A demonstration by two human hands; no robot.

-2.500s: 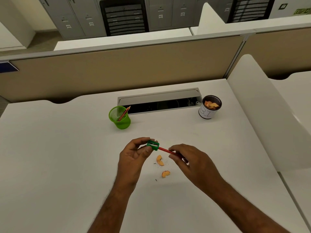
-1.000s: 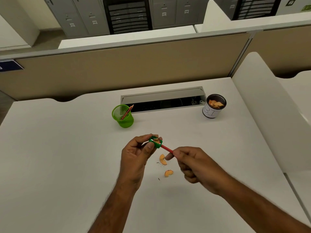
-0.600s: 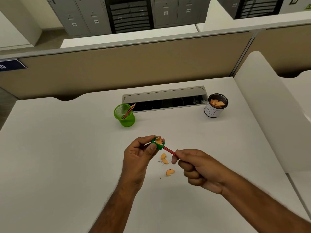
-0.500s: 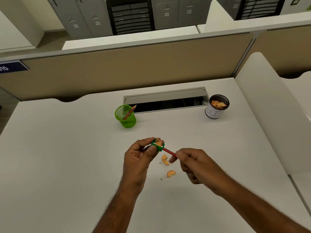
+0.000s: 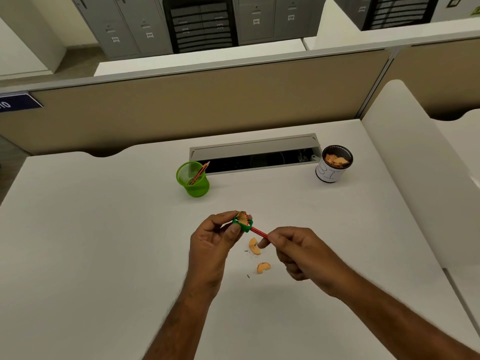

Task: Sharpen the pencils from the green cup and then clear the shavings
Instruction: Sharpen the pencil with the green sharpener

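Just in front of the green cup (image 5: 193, 181), over the white tabletop (image 5: 91, 242), the person has a red pencil (image 5: 257, 232) pushed into a small green sharpener (image 5: 243, 224). The left hand (image 5: 214, 240) is closed on the sharpener, thumb and fingers pinching its sides, and a fresh curl of shaving (image 5: 243, 216) is fanning out of the blade slot. The right hand (image 5: 298, 249) is closed round the pencil's shaft, which slants down and away from the sharpener toward that hand. From where I stand this looks like the sharpening step, mid-turn.

Two loose shavings (image 5: 254, 246) lie on the tabletop below the sharpener, nearer the person than the green cup, with a few dark specks of lead beside them. Another pencil (image 5: 199, 173) leans inside the green cup, tip up. Well to the right of the green cup stands a dark mesh pot (image 5: 333, 165) with a white label, already holding shavings.

Next, I would guess, comes more twisting until the point is good, then drawing the pencil out without snapping the tip. Clearing up is not yet begun, and the curl at the slot will likely fall too.
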